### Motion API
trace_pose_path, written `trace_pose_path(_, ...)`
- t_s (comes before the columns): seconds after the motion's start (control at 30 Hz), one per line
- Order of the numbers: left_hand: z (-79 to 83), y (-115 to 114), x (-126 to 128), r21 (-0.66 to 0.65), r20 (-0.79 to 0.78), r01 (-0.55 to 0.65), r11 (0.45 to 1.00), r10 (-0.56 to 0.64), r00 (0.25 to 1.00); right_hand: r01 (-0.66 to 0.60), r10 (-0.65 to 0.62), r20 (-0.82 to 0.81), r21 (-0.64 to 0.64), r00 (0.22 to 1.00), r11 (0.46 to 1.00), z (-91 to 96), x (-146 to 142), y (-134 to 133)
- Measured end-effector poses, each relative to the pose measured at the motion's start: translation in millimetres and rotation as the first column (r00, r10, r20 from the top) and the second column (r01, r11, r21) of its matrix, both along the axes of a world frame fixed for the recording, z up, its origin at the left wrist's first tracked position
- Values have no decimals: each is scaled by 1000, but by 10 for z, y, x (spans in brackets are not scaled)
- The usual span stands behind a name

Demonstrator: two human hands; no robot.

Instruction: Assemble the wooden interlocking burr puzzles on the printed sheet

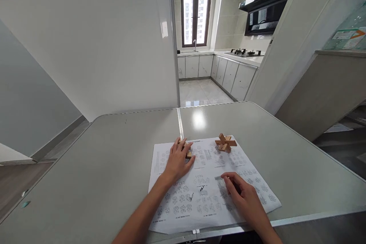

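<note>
A white sheet printed with rows of small line drawings (210, 221) lies on the table, with a few dark pen marks on it. My left hand (180, 160) rests on the sheet's upper left, its fingers curved over a light wooden puzzle block (188, 155) that is mostly covered. Over the right half of the sheet is my right hand (240, 194), thumb and forefinger brought together close to the paper. Whether anything is pinched there I cannot make out. A wooden burr puzzle with crossing bars (225, 143) stands at the sheet's upper right, apart from both hands.
The pale table (114, 167) has a metal seam running down its middle. A small teal object (25, 204) lies by its left edge. Beyond are a white wall panel (114, 45) and a kitchen with a gas stove (244, 52). Plastic bottles (350, 32) stand on a ledge at right.
</note>
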State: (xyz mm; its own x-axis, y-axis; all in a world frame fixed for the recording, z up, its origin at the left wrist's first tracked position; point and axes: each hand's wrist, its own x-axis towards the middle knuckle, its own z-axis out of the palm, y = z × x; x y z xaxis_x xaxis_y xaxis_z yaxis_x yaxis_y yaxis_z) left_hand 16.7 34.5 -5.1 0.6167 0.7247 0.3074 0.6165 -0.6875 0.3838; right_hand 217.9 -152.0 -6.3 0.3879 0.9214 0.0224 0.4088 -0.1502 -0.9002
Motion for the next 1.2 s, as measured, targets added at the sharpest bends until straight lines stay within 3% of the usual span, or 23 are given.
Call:
trace_pose_path(0.27,57,-31,0,-16,41,1,1000,0,999,-4,4,-13,2,1000,1000,-21,13,8)
trace_pose_path(0.57,100,-56,-15,-21,68,48,999,-46,997,74,-74,19,16,997,997,34,-59,-3)
trace_pose_path(0.93,144,-72,-17,-29,102,102,994,-99,990,-15,16,18,-31,1000,999,-19,23,-6)
trace_pose_path(1.2,152,-98,-22,-2,129,140,990,-138,982,19,-18,32,-28,999,999,-30,2,-1)
